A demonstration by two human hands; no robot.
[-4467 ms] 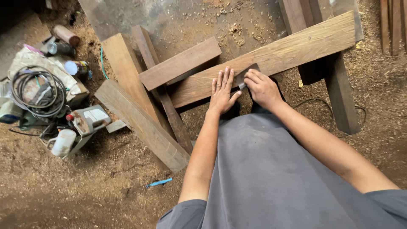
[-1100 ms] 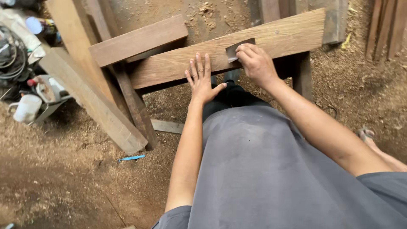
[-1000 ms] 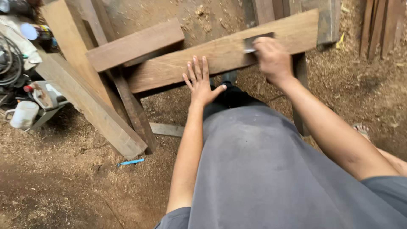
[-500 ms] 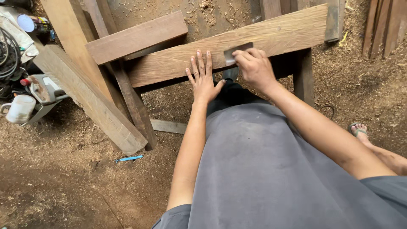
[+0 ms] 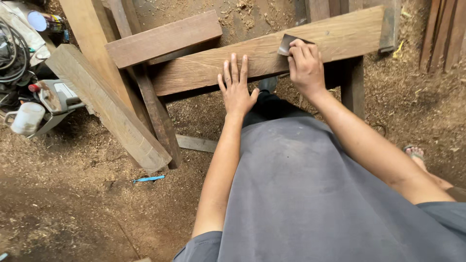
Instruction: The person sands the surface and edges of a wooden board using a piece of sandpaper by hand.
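A long wooden plank [image 5: 204, 73] lies across a wooden stand in front of me. My left hand [image 5: 236, 87] rests flat on its near edge, fingers spread. My right hand [image 5: 306, 68] presses a dark sheet of sandpaper [image 5: 286, 43] against the plank's top face, a little right of the left hand. My grey shirt fills the lower right of the view.
A shorter board [image 5: 165, 39] lies over the plank's left end. Thick timbers [image 5: 107, 106] lean at the left. A white mug [image 5: 26, 118], a power tool [image 5: 56, 94] and coiled cable [image 5: 12, 53] sit far left. Sawdust covers the ground; a blue pen [image 5: 148, 179] lies there.
My right hand has slid the sandpaper back and forth along the plank, out to the right, back, and now slightly forward again. The left hand has stayed flat on the plank.
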